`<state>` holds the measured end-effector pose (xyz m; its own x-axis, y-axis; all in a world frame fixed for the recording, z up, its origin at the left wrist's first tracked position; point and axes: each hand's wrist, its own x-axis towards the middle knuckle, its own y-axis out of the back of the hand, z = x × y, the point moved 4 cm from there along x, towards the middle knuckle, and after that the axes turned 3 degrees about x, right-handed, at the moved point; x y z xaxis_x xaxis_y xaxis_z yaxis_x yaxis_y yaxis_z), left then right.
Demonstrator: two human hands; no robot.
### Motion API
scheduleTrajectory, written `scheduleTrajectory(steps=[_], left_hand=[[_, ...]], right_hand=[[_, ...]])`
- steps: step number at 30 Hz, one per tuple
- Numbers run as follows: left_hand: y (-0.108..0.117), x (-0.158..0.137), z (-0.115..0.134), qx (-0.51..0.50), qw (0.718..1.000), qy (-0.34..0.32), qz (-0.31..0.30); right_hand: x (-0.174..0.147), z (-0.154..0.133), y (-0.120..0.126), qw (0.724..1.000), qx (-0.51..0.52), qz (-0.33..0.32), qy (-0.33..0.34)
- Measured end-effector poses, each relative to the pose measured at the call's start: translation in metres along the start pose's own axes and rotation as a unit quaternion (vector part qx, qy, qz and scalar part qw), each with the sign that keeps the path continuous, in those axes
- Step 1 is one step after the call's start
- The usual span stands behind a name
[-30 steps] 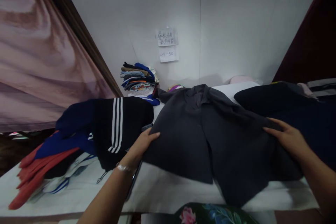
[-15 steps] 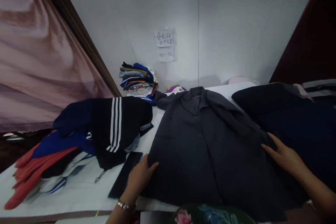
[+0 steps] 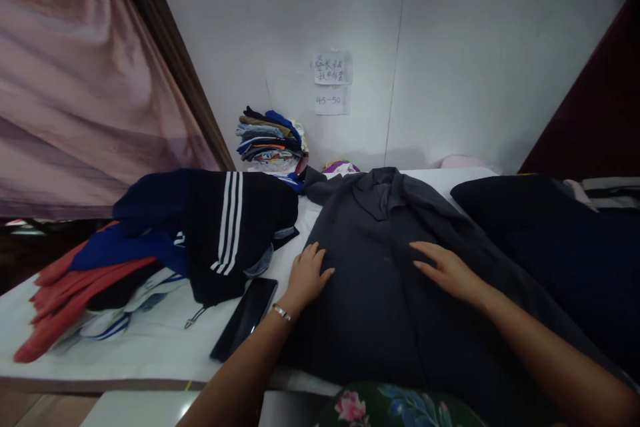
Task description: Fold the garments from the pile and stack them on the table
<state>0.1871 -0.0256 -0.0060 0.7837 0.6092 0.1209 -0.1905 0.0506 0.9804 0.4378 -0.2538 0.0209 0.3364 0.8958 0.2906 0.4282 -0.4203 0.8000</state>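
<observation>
A dark grey jacket (image 3: 370, 307) lies spread front side up, its collar pointing toward the wall. My left hand (image 3: 307, 273) rests on its left edge with the fingers stretched out. On the right half of the front, beside the opening, my right hand (image 3: 445, 270) lies with its fingers extended. Neither hand grips the cloth. The jacket's lower hem is partly hidden by my arm and the floral garment at the bottom of the view.
To the left is a heap of clothes with a black striped garment (image 3: 240, 227) on top. A dark phone-like slab (image 3: 245, 320) lies beside the jacket. Folded clothes (image 3: 270, 140) are stacked at the back, and dark garments (image 3: 555, 247) lie on the right.
Both hands have moved up the jacket, away from my body. My right hand has shifted left from the jacket's right side to near the front opening. The view has turned slightly.
</observation>
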Motion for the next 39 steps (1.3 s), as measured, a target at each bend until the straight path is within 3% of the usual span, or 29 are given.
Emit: scheduleTrajectory(steps=[5,10,13,19,24,31,39], left_hand=[[-0.026,0.001,-0.006,-0.004,1.0,0.012,0.001],[-0.027,-0.001,-0.009,-0.019,1.0,0.016,-0.002],[-0.025,-0.001,-0.01,-0.037,0.999,0.021,0.006],[-0.003,0.02,-0.013,-0.056,0.997,0.053,-0.006],[0.012,0.09,-0.002,-0.123,0.992,0.041,-0.005],[-0.014,0.19,0.0,-0.135,0.988,0.069,0.007],[-0.048,0.208,-0.003,-0.1,0.989,0.109,-0.002]], right_hand=[[0.058,-0.028,-0.047,0.997,-0.016,-0.051,0.058],[0.08,-0.003,-0.095,0.987,-0.127,-0.092,-0.046],[0.073,0.014,-0.11,0.984,-0.152,-0.072,-0.059],[0.065,0.022,-0.111,0.988,-0.136,-0.049,-0.05],[0.067,0.019,-0.11,0.99,-0.124,-0.046,-0.053],[0.067,0.018,-0.104,0.992,-0.117,-0.022,-0.053],[0.07,0.022,-0.099,0.995,-0.083,0.02,-0.055]])
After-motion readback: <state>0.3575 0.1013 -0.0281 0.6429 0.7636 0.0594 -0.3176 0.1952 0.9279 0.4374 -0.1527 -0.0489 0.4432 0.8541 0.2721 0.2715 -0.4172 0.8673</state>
